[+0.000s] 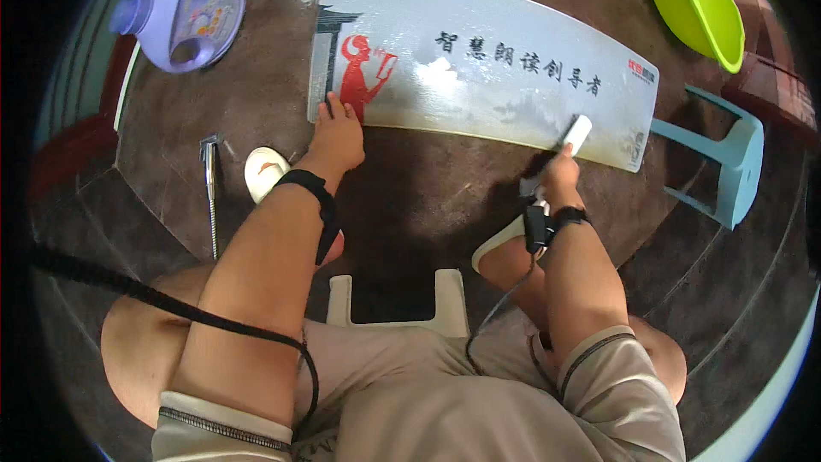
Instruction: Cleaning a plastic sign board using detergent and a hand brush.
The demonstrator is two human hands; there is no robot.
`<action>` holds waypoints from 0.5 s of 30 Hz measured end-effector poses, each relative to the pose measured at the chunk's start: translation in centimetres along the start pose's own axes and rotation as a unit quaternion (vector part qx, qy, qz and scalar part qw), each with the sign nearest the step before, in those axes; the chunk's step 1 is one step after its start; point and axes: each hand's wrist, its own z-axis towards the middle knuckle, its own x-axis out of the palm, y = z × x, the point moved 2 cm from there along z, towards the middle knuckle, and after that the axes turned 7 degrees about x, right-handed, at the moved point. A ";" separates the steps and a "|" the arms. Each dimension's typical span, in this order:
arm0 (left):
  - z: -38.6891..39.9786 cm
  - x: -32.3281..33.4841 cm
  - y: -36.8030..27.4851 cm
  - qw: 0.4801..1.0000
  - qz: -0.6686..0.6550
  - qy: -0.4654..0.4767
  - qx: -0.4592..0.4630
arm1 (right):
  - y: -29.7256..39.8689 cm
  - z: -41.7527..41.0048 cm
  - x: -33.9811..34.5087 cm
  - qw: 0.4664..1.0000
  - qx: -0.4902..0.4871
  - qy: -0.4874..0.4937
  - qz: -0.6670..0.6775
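A wet, light grey printed mat [474,77] lies on the dark floor in front of me, bearing a red figure and black writing. My left hand [337,138] rests palm down on its lower left corner, with some fingers spread over the print. In my right hand [561,173] is a white oblong tool [579,130], its end against the mat near the lower right edge. The tool's underside is hidden, so its exact kind cannot be told. Black straps circle both wrists, and a small black box with a cable hangs at the right one.
A purple detergent bottle [186,22] lies at upper left. Below it are a shower head [210,147] with a metal hose and a white slipper [266,167]. On the right are a green basin [696,6] and a blue plastic stool [737,147]. A pale stool [397,327] is beneath me.
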 end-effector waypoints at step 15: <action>1.1 -1.3 -6.5 0.992 -0.119 -0.042 -0.016 | 0.6 -0.3 4.1 0.922 -0.330 0.040 -0.200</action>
